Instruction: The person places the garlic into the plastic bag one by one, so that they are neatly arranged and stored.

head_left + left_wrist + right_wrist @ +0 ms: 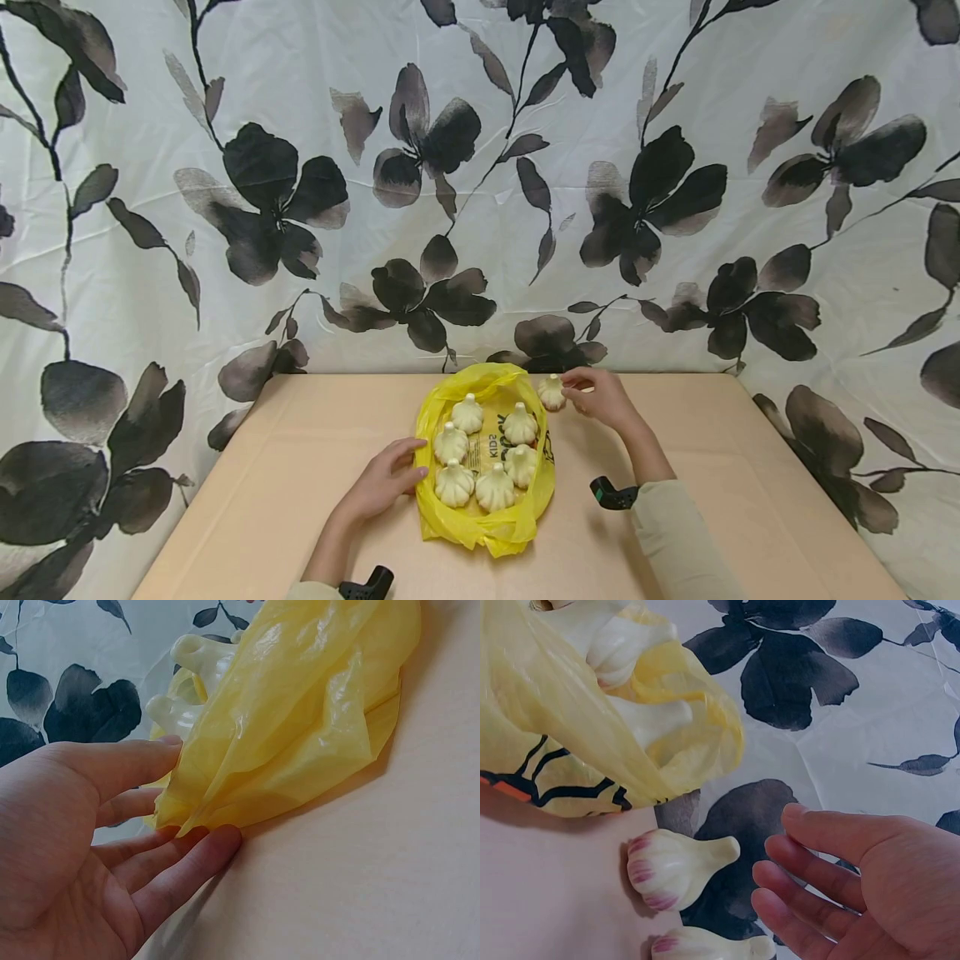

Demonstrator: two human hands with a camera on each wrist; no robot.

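Note:
A yellow plastic bag (546, 500) lies with its mouth spread wide, several white garlic bulbs (495, 487) inside it. At the bag's left side, my left hand (386, 479) touches the plastic with its thumb and fingers fairly straight; in the left wrist view the fingertips (225, 838) rest against the bag's lower edge. Beyond the bag's far right rim, a garlic bulb (551, 392) is on the table. My right hand (600, 398) is beside it; the right wrist view shows loosely bent fingers apart from this purple-streaked bulb (671, 870). A second loose bulb (709, 945) shows there too.
The light tan table (300, 433) carries the bag and bulbs. A white cloth with dark flowers (525, 275) hangs behind the table's far edge. Black devices are strapped to the left wrist (367, 583) and right wrist (615, 494).

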